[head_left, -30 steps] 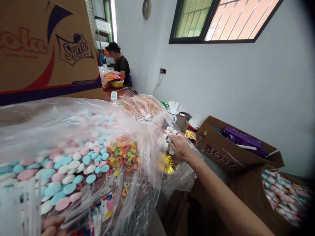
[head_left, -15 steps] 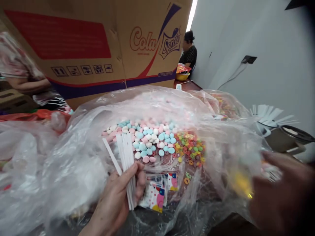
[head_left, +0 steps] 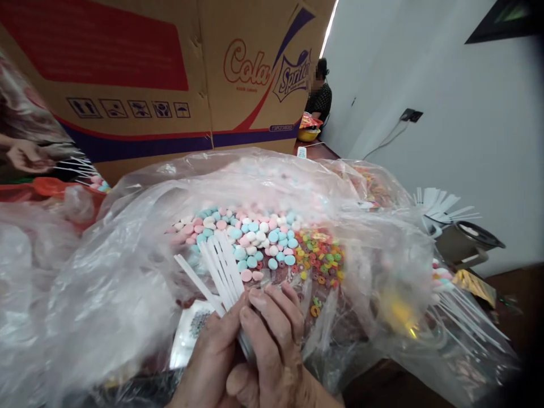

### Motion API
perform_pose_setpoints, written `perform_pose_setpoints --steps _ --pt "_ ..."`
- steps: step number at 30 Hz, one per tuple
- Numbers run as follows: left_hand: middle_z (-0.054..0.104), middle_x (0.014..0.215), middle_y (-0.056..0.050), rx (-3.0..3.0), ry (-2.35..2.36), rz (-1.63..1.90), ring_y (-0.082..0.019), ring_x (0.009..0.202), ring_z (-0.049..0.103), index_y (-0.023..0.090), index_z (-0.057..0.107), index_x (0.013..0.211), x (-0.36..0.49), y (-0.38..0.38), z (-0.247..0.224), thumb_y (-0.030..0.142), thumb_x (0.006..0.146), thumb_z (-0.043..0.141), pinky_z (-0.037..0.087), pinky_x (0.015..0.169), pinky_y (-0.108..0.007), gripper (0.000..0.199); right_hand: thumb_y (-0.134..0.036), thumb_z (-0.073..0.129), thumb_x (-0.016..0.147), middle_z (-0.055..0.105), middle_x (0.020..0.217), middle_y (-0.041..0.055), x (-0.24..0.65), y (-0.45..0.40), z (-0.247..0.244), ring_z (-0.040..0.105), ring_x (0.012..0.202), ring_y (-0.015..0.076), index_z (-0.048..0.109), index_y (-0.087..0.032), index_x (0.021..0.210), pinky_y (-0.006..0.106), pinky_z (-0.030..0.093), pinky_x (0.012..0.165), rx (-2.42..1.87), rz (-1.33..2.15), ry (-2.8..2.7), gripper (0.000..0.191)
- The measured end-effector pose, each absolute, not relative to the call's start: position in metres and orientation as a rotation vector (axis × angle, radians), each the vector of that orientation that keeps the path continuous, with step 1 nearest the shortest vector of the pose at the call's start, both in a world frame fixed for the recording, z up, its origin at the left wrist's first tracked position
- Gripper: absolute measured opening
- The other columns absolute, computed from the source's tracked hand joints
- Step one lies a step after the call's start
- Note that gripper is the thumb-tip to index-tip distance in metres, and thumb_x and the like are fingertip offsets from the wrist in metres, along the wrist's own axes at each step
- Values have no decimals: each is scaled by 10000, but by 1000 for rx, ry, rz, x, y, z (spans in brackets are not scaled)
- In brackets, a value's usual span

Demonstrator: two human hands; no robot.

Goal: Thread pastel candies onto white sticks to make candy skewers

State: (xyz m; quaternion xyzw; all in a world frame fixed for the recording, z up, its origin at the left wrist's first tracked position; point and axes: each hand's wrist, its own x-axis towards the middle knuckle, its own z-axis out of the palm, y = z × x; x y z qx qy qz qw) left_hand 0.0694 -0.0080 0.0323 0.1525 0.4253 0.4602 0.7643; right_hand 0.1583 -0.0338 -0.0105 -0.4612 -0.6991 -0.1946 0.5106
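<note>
My left hand is closed round a bundle of thin white sticks that fan out at the top. One stick stands apart to the left. My right hand presses against the left, its fingers curled over the lower part of the bundle, which they partly hide. Beyond the sticks, pink, white and blue candies lie in a clear plastic bag. Small multicoloured ring candies are heaped to their right. A white packet with a printed code lies beside my left hand.
A large cardboard box stands behind the bag. At right are a dark container, fanned white strips and candies on white sticks. A co-worker's hand shows at left; another person sits farther back.
My right hand has come from the far right to meet my left hand at the bundle. The view has shifted, and the co-worker's hand at left now shows near the candy sticks.
</note>
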Motion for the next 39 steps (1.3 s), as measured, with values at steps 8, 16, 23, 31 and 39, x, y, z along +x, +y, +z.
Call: perform_pose_setpoints --steps 8,16,23,31,39 --pt "531 412 10 827 907 656 -48 311 405 118 649 514 57 -13 5 544 764 700 252 320 -156 497 -224 487 935 643 966 52 197 -32 5 614 949 185 627 -201 978 332 498 841 -1205 459 -1635 148" --pt "489 369 21 815 937 689 -45 280 358 126 669 532 57 -23 -12 679 727 643 192 310 -175 586 -237 484 930 540 732 -2 191 -28 -2 542 718 136 548 -199 698 261 441 675 -1241 705 -1508 244" --pt "577 524 40 807 1012 1014 11 327 307 128 608 590 37 -8 4 486 800 702 164 360 -147 426 -186 434 959 603 902 27 214 4 11 572 866 153 568 -206 871 264 453 776 -1292 565 -1687 161" --pt "539 486 79 695 1008 999 -2 342 261 160 618 743 24 -5 2 444 712 792 183 329 -121 335 -68 510 879 582 1122 96 209 49 -12 546 1003 235 632 -200 1064 305 469 775 -1496 180 -2573 258" --pt "496 457 74 687 1094 926 -2 331 244 139 622 709 22 -4 -3 477 671 794 143 327 -143 381 -164 438 970 623 997 50 242 42 -4 572 917 159 647 -192 946 270 448 803 -1444 449 -2515 212"
